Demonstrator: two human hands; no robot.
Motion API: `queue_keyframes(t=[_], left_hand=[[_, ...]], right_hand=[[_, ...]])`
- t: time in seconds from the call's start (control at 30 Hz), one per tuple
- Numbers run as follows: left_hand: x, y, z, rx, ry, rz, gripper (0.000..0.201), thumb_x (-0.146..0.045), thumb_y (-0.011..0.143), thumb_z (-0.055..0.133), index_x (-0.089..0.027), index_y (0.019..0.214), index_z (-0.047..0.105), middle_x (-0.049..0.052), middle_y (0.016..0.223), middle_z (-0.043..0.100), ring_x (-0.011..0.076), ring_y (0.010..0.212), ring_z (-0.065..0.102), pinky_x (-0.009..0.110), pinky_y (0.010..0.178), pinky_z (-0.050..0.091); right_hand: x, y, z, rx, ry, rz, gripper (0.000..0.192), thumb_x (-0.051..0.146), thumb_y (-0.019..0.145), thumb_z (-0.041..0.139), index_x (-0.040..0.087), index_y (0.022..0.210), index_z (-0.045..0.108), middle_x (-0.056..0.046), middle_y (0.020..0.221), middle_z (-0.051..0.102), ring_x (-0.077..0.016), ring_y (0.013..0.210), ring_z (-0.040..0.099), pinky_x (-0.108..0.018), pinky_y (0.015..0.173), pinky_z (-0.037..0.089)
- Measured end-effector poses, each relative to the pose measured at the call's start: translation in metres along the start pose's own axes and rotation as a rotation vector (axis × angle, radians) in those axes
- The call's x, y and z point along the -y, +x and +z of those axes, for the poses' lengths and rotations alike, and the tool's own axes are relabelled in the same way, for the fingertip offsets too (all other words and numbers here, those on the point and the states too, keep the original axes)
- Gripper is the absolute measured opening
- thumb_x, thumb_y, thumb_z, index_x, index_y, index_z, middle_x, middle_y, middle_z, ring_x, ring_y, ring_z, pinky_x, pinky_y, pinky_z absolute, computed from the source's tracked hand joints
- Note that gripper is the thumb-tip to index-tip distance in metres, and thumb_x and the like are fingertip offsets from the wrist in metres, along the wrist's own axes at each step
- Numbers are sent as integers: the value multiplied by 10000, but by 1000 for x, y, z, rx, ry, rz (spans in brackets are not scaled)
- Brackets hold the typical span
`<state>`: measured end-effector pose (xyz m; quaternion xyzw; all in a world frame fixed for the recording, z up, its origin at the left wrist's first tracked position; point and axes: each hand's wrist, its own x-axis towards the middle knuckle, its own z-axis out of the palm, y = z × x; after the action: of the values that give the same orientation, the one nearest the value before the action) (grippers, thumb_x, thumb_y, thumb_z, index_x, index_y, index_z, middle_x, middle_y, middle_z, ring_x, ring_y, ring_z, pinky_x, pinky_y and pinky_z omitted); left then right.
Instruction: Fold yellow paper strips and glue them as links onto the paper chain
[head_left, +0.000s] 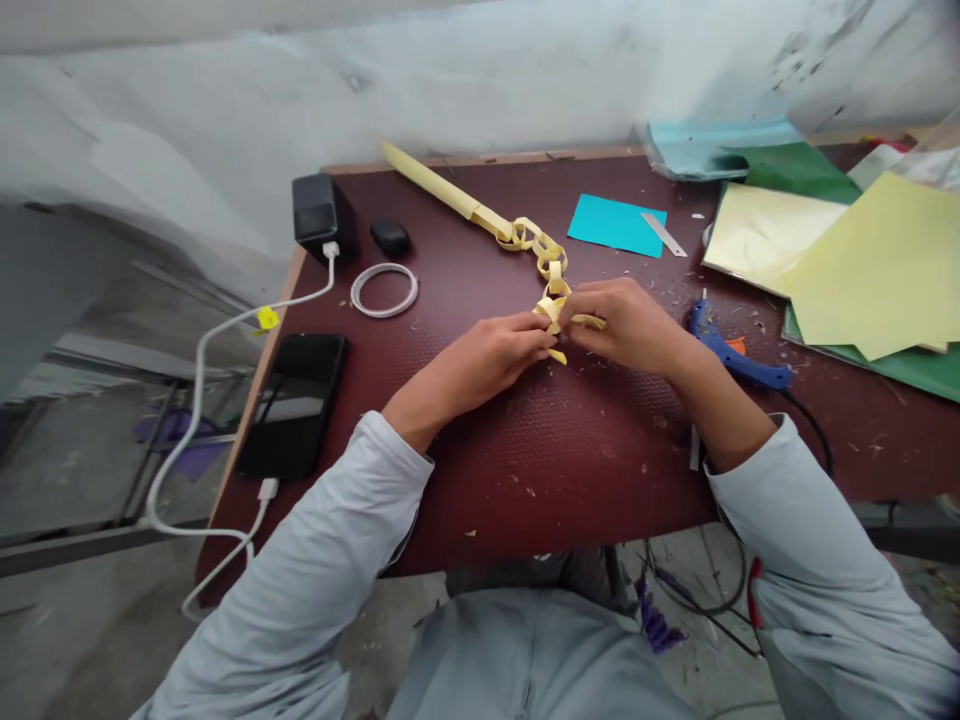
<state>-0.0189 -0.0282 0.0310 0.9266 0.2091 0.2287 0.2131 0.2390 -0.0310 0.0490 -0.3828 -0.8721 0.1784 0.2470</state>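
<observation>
A maroon table (510,450) carries a paper chain (555,272) and phone (296,400)

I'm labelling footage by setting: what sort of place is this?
Probably a small craft workspace, judging by the blue glue gun, the yellow sheets and the yellow paper chain.

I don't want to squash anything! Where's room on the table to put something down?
The table has room along its near edge, between the left sleeve and right sleeve; small scraps lie there. Another patch sits between the white ring, left hand and yellow paper chain. Crowded: the right side, yellow sheets and blue glue gun.
</observation>
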Motion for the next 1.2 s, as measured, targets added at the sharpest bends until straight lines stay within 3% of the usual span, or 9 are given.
queue_keyframes(t=[0.1, 0.23, 0.4, 0.57, 0.8, 1.0, 1.2], left_hand=[[0, 4, 3, 3, 49, -14, 208, -188, 1124, 565, -169, 1127, 772, 128, 1254, 755, 234, 1123, 759, 369, 1022, 606], [6, 5, 10, -30, 75, 18, 151, -162, 1071, 635, -180, 1086, 784, 129, 1215, 724, 252, 1131, 722, 391, 1043, 596], [13, 3, 13, -92, 13, 48, 133, -164, 1045, 676, -205, 1098, 791, 113, 1174, 722, 251, 1091, 726, 407, 1021, 600], [17, 3, 13, -121, -20, 37, 175, -155, 1055, 647, -201, 1033, 814, 105, 1153, 759, 233, 1038, 745, 382, 977, 597], [17, 3, 14, -124, -16, 47, 105, -209, 1019, 746, -201, 1017, 851, 93, 1106, 800, 245, 1045, 747, 382, 959, 583], [19, 6, 24, -204, -50, -64, 100, -186, 970, 772, -196, 902, 844, 75, 1005, 815, 222, 948, 726, 384, 917, 574], [21, 5, 25, -217, -113, -90, 87, -152, 926, 785, -211, 921, 849, 68, 1074, 829, 223, 985, 732, 398, 958, 571]], right_hand=[[8, 0, -6, 113, 39, -36, 173, 239, 1006, 641, 185, 905, 771, -60, 919, 763, -181, 800, 612, -324, 777, 399], [19, 0, -13, 195, 139, 8, 334, 271, 1080, 537, 195, 839, 755, -37, 803, 716, -173, 751, 566, -332, 762, 402], [15, -2, -13, 228, 235, 78, 178, 369, 977, 746, 211, 947, 821, -22, 786, 747, -185, 754, 593, -321, 710, 412], [2, -4, -11, 261, 260, 114, 200, 357, 969, 757, 210, 1073, 844, -31, 881, 781, -168, 737, 622, -318, 692, 440], [-3, -2, -5, 287, 268, 83, 214, 402, 984, 767, 200, 989, 837, -15, 840, 724, -136, 688, 565, -301, 646, 403], [-1, -2, -2, 267, 220, 78, 231, 419, 977, 786, 192, 955, 826, -3, 799, 678, -129, 677, 524, -302, 640, 371], [-1, -2, -1, 271, 199, 90, 239, 434, 963, 803, 197, 941, 821, 2, 783, 658, -130, 669, 510, -309, 636, 360]])
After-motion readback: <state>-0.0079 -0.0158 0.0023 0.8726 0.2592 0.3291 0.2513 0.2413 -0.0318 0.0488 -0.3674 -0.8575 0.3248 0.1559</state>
